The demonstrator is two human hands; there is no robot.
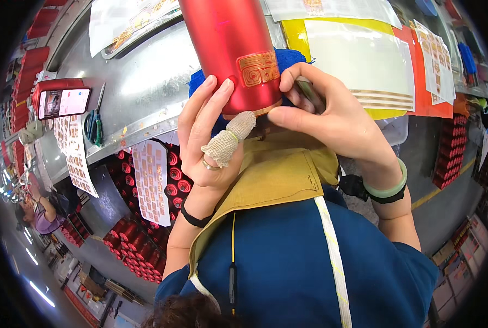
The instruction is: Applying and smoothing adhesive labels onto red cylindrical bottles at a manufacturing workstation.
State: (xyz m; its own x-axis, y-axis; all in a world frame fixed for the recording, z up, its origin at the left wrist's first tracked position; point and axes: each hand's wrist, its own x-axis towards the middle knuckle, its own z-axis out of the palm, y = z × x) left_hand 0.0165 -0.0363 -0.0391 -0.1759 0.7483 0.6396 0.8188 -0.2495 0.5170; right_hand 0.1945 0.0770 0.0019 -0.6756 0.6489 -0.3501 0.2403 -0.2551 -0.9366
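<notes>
A shiny red cylinder point(227, 44) with a square gold pattern point(259, 69) on its side rests on a blue cloth point(290, 56), its lower end towards me. My left hand point(208, 131) grips that end from the left, two fingers lying along the red wall. A knitted cover point(230, 139) wraps one of its fingers. Along the cylinder's near rim runs a thin gold band point(268, 107). From the right, my right hand point(331, 106) touches the rim with thumb and fingers pinched. A small grey-green flat piece point(309, 94) is tucked in those fingers; its kind is unclear.
Left on the metal bench point(145, 82) lie a phone point(63, 103), scissors point(94, 123) and printed decal sheets point(71, 150). White sheets with gold stripes point(364, 65) lie at right over yellow and red sheets. Stacked red cylinders point(137, 246) stand below left; another person point(44, 213) is beyond.
</notes>
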